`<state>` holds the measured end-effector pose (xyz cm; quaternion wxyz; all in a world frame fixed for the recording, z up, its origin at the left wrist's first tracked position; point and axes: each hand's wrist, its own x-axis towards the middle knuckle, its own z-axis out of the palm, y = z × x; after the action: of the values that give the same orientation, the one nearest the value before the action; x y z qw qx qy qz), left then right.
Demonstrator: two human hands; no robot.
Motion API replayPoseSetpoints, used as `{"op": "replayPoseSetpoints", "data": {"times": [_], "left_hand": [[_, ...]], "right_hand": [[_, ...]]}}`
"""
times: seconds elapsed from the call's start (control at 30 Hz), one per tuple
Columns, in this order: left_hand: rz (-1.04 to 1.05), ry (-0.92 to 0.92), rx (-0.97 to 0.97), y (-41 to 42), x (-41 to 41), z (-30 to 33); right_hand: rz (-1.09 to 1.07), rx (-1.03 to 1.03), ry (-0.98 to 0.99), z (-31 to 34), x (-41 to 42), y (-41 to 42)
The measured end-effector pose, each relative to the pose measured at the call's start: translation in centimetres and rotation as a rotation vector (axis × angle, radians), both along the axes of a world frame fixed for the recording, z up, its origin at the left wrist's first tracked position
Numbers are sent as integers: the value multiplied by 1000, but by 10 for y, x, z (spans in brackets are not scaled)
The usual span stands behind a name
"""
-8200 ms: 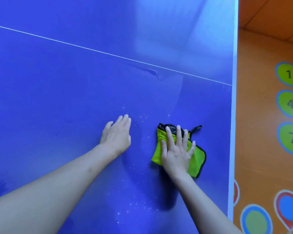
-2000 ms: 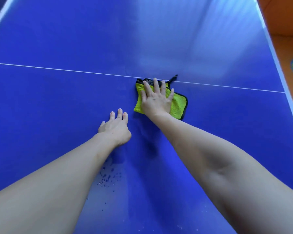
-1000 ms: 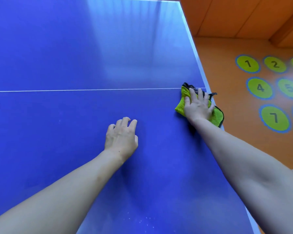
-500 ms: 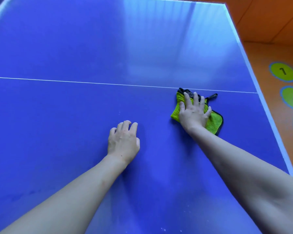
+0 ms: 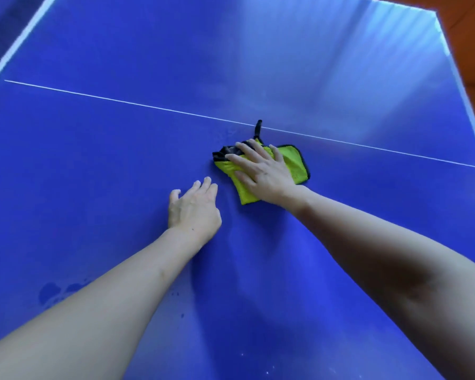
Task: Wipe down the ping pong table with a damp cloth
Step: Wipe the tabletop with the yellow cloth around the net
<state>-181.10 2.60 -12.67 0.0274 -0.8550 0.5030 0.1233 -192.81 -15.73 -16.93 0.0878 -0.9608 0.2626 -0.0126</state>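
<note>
Head view, right hand (image 5: 261, 174) flat on cloth (image 5: 292, 163), left hand (image 5: 194, 208) flat on table (image 5: 93, 174)

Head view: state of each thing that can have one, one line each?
cloth: folded, flat on the table, just short of the white line, hanging loop pointing away.
right hand: fingers spread, pressing the cloth down.
left hand: open, palm resting on the bare table beside the cloth.
ping pong table: dark damp patches and droplets near the left forearm, glare on the far half.
</note>
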Motion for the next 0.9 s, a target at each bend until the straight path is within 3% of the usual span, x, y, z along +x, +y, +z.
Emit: {"op": "replayPoseSetpoints", "data": {"times": [0.17, 0.33, 0.73, 0.9], "left_hand": [[42, -53, -25, -7, -13, 10], [23, -82, -109, -41, -87, 9], [-311, -11, -212, -205, -374, 1], [-341, -6, -207, -219, -410, 4]], "right_hand": [[284, -5, -14, -1, -72, -13], [239, -9, -14, -2, -175, -56], [-575, 104, 43, 2, -483, -172], [-908, 139, 20, -1, -490, -142]]}}
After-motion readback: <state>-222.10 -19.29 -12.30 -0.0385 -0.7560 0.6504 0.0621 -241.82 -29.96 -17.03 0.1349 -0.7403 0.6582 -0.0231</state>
